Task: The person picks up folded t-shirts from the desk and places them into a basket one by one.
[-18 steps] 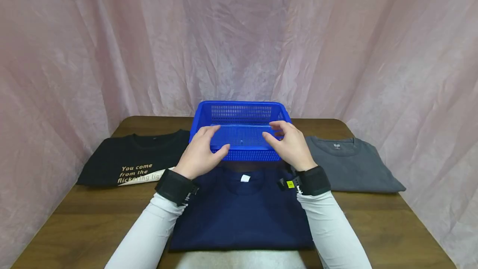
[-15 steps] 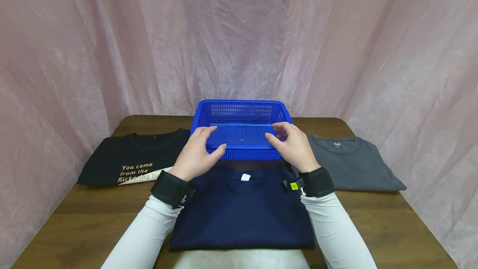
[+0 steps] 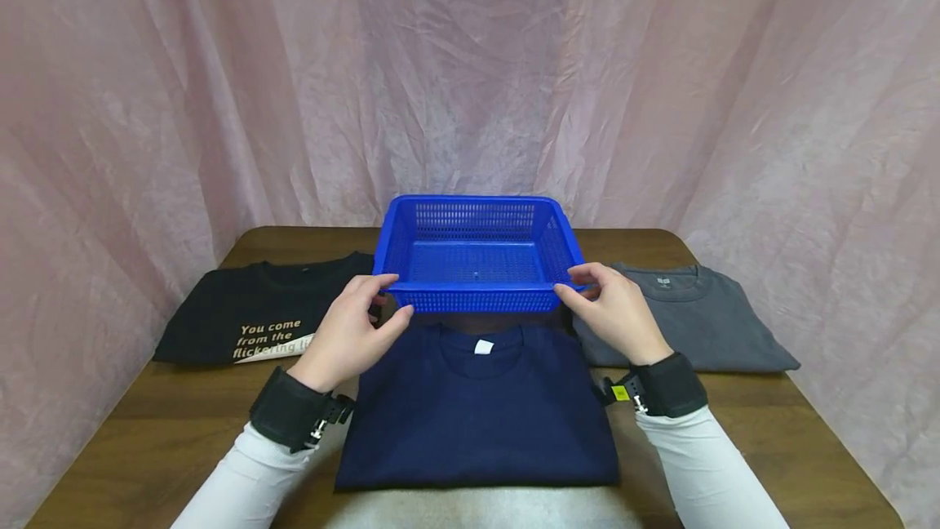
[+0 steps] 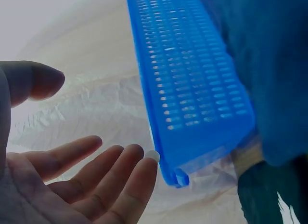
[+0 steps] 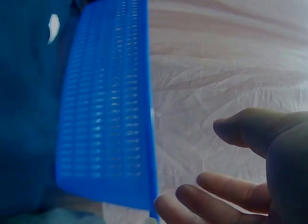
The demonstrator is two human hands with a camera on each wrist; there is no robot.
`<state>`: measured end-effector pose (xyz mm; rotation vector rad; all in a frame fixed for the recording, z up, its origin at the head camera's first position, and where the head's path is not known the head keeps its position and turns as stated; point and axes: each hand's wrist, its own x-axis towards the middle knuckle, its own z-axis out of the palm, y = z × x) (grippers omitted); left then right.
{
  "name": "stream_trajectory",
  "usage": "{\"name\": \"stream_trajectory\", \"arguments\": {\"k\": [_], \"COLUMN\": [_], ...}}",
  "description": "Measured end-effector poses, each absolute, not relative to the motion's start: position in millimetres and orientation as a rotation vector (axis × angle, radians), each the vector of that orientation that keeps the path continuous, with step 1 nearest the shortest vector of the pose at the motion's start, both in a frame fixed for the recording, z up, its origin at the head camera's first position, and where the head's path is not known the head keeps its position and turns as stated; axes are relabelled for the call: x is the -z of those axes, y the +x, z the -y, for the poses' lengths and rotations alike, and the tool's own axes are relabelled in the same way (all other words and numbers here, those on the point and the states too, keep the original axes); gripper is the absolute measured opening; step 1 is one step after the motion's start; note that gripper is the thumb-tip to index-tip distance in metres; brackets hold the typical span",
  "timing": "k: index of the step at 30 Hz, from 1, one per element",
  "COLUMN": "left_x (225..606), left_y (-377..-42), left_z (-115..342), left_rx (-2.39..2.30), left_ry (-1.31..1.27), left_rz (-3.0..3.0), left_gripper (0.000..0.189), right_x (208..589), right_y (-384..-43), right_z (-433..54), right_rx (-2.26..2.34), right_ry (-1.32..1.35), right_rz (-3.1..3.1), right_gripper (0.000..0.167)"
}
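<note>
My left hand (image 3: 348, 337) is at the front left corner of the blue plastic basket (image 3: 477, 298), its thumb and fingers spread apart. In the left wrist view the fingertips (image 4: 137, 168) lie close to the basket rim; whether they touch it I cannot tell. By the opposite front corner is my right hand (image 3: 617, 313), with thumb apart from loosely bent fingers. Neither hand holds anything. A folded navy T-shirt (image 3: 477, 423) with a white neck label lies in front of the basket, between my forearms.
Left of the basket lies a folded black T-shirt (image 3: 220, 308) with printed lettering. A folded grey T-shirt (image 3: 712, 329) is on the right. All rest on a wooden table (image 3: 778, 439), backed by a pink curtain (image 3: 470, 64).
Both hands have moved apart and back towards me, from over the basket to its front corners. The basket and shirts stay in place.
</note>
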<state>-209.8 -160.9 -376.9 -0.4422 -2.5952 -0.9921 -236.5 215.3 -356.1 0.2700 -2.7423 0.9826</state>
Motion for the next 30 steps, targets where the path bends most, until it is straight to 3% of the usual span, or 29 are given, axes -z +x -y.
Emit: {"name": "stream_trajectory", "arguments": {"k": [19, 30], "left_x": [414, 429], "left_y": [-166, -163], "left_z": [194, 198], "left_rx": [1.011, 1.009], "left_ry": [-0.273, -0.077], "left_rz": [2.772, 2.955], "left_gripper": [0.051, 0.055], "right_x": [393, 415], "right_y": [-192, -173], "right_z": [-240, -250], "right_rx": [-0.944, -1.114], "right_ry": [0.145, -0.093], "right_rz": [2.942, 3.133], "right_gripper": [0.051, 0.057]}}
